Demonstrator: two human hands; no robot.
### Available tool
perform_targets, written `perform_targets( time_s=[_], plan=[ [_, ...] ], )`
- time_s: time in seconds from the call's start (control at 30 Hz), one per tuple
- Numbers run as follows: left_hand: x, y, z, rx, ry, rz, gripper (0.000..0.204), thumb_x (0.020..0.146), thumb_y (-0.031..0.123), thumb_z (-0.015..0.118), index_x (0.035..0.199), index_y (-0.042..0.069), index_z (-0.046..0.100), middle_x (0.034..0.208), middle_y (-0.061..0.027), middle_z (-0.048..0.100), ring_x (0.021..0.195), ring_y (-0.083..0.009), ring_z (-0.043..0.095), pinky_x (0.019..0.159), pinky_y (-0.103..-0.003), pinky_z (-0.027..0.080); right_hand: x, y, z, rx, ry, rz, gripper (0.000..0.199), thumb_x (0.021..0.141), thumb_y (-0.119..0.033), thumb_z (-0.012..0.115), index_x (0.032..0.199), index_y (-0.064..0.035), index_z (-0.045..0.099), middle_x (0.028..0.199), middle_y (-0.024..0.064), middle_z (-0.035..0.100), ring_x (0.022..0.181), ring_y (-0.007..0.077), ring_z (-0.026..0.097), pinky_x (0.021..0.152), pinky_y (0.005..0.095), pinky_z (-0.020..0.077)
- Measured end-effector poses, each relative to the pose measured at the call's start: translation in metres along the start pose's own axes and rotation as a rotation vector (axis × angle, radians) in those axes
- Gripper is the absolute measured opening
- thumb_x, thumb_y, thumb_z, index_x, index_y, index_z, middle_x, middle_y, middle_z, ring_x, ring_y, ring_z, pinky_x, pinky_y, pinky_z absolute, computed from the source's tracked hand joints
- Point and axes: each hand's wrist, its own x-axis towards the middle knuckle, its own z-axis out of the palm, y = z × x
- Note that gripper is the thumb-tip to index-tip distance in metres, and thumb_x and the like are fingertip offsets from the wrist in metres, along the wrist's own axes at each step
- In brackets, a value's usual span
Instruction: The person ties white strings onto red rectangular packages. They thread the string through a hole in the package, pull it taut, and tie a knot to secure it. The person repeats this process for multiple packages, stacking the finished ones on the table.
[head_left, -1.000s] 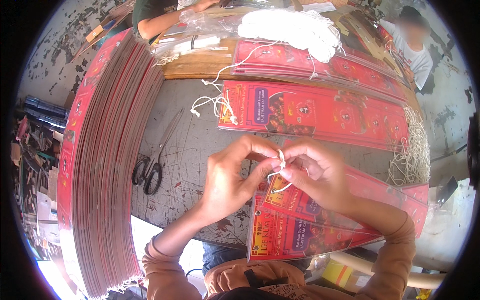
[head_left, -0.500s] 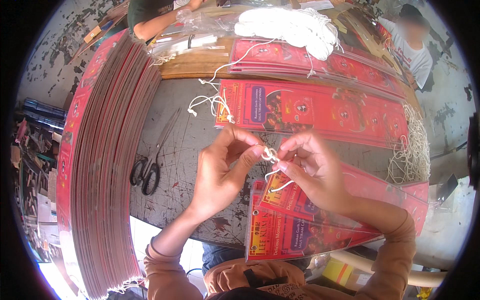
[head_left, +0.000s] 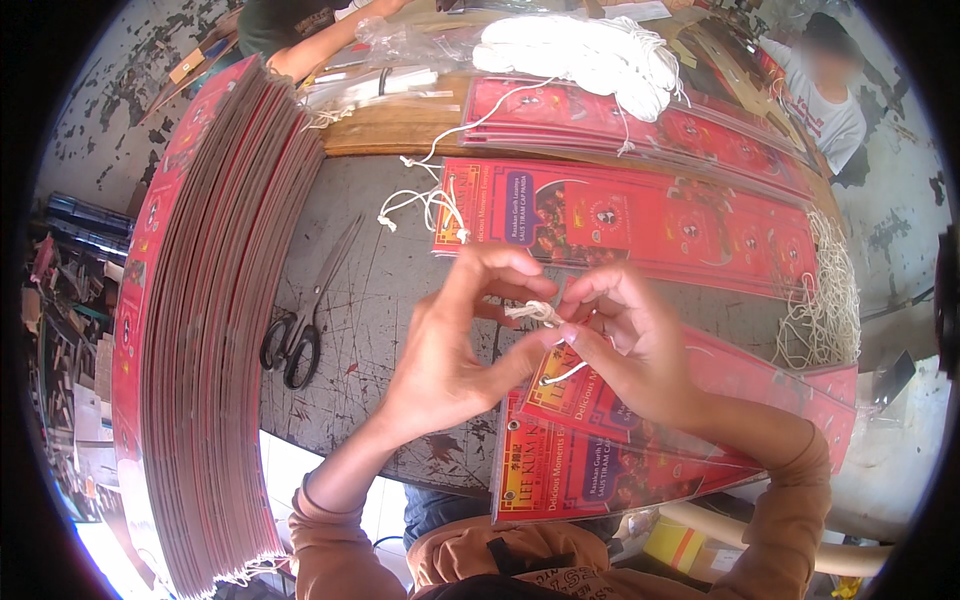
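Note:
A knotted white cord [head_left: 538,313] is raised over the table, its loose end pointing left. Between thumb and fingertips my right hand [head_left: 628,335] pinches this cord just below the knot. My left hand [head_left: 455,345] curves around the knot, its thumb and fingers apart and no cord visibly gripped. From the knot the cord runs down to a corner of a long red printed card [head_left: 560,395], which passes beneath my right hand and forearm. More red cards [head_left: 600,480] lie fanned under it, with metal eyelets along their yellow end.
Black-handled scissors [head_left: 292,345] lie left of my hands, beside a tall stack of cards [head_left: 215,330]. Beyond my hands is a corded card pile [head_left: 640,220]. A white cord bundle [head_left: 575,60] rests on another pile; loose cords [head_left: 825,300] hang right. Two people work across the table.
My left thumb and fingers have spread away from the knot, which they pinched before. The knot's loose end now points left. My right hand has kept its pinch in nearly the same place.

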Motion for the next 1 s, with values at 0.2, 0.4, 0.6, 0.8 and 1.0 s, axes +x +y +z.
perform_targets(
  time_s=[0.2,0.4,0.6,0.8,1.0],
  plan=[
    [0.001,-0.006,-0.004,0.263,-0.132,0.098,0.028,0.076,0.004,0.075,0.1,0.004,0.06,0.093,-0.0074,0.063,0.083,-0.0168,0.065,0.063,-0.028,0.052,-0.001,0.005,-0.003,-0.037,-0.016,-0.026,0.025,0.087,0.007,0.056,0.109,-0.0009,0.046,0.101,0.007,0.056,0.091,0.0099,0.058,0.076,0.024,0.0495],
    [0.001,-0.002,-0.006,0.262,-0.184,0.102,0.02,0.073,-0.005,0.068,0.089,0.003,0.06,0.086,-0.007,0.061,0.072,-0.0141,0.062,0.06,-0.027,0.049,-0.002,0.005,-0.003,-0.093,-0.025,-0.019,0.027,0.086,0.008,0.056,0.11,-0.001,0.047,0.099,0.0063,0.057,0.09,0.0095,0.059,0.076,0.0245,0.0492],
    [0.009,-0.009,-0.019,0.157,-0.07,0.12,0.009,0.078,-0.003,0.06,0.085,0.002,0.057,0.072,-0.0058,0.059,0.062,-0.014,0.058,0.059,-0.029,0.048,-0.002,0.004,0.0,-0.075,-0.013,-0.056,0.029,0.084,0.012,0.055,0.11,-0.0007,0.048,0.105,0.0073,0.054,0.099,0.0111,0.056,0.078,0.025,0.0485],
    [0.019,-0.036,-0.02,0.356,0.225,0.085,0.018,0.094,0.017,0.049,0.085,0.003,0.057,0.062,-0.0057,0.056,0.057,-0.0133,0.056,0.055,-0.03,0.045,0.005,0.002,-0.002,-0.124,0.092,-0.213,0.029,0.083,0.015,0.05,0.108,0.0003,0.05,0.114,0.0093,0.046,0.107,0.0135,0.051,0.084,0.026,0.0465],
    [0.022,-0.054,-0.009,0.832,0.007,0.427,0.011,0.087,0.015,0.06,0.08,0.006,0.06,0.062,-0.0096,0.059,0.054,-0.0282,0.059,0.049,-0.039,0.047,0.01,-0.012,-0.025,-0.443,0.138,-0.252,0.025,0.087,0.006,0.056,0.11,-0.0017,0.05,0.11,0.0082,0.051,0.106,0.015,0.054,0.084,0.0265,0.0467]
  ],
)
